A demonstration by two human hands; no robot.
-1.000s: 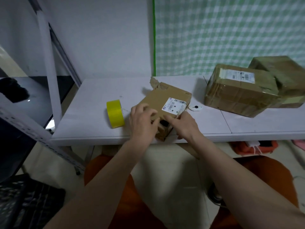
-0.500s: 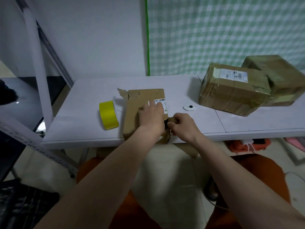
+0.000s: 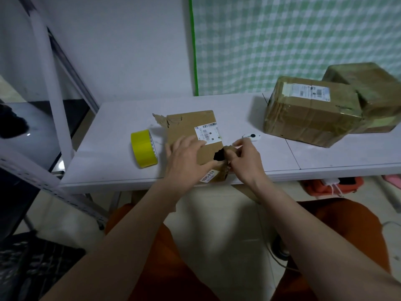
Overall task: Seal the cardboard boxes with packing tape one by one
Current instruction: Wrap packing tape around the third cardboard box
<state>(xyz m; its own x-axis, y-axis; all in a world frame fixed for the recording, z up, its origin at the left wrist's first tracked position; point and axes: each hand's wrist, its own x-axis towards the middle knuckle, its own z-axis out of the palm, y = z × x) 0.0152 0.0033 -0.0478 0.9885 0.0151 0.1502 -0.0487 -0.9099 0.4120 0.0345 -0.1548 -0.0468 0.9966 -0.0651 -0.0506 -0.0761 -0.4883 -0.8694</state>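
Small flat brown cardboard box (image 3: 191, 131) lay near the front edge of the white table (image 3: 325, 157), long side running away from the viewer. Left hand (image 3: 186, 157) spread flat on the box's top, fingers relaxed and pressing down, fingertips reaching the white barcode shipping label (image 3: 208, 133). Right hand (image 3: 245, 159) at the box's near right corner, thumb and fingers pinching a torn cardboard flap (image 3: 230, 148) beside a dark ragged hole (image 3: 219, 155). Another torn flap (image 3: 160, 119) stuck out at the far left corner.

Barcode and small print on the shipping label too blurred to read. White sticker (image 3: 208, 175) on the near side face, partly under the left wrist, read "43-4-5400" or close to it.

Yellow roll of packing tape (image 3: 144, 148) stood on edge just left of the box, not touching either hand. Small white oval device with a black dot (image 3: 251, 136) lay just beyond the right hand. Two larger tape-wrapped brown cardboard boxes (image 3: 312, 114) sat at the far right, well apart, the nearer bearing a white printed label (image 3: 310, 92), unreadable. Green checked cloth (image 3: 282, 40) hung behind.
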